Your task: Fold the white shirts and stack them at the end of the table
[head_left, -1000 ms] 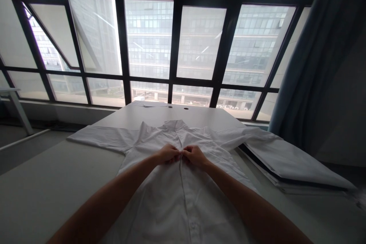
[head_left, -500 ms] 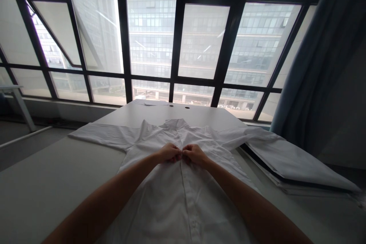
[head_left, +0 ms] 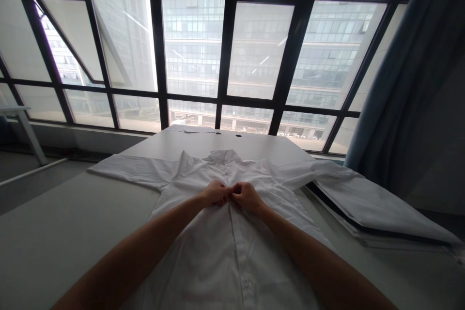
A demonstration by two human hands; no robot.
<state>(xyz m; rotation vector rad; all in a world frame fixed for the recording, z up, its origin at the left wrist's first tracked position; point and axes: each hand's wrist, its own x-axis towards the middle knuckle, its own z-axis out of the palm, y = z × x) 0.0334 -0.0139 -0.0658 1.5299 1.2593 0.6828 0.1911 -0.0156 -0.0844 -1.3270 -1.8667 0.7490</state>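
Left hand (head_left: 215, 193) and right hand (head_left: 247, 197) meet at the placket (head_left: 234, 232) of a white collared shirt (head_left: 207, 247) on the counter (head_left: 69, 223), fingers pinched together on it.

Left forearm (head_left: 152, 242): bare, slim, tapering wristward.
Right forearm (head_left: 305, 242): bare, same taper.
Left hand (head_left: 215, 193): bare.
Right hand (head_left: 248, 196): bare.

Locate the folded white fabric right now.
Head view, right side: the folded white fabric lies on the table, to the right of the spread white shirt, with the blue curtain beyond it.
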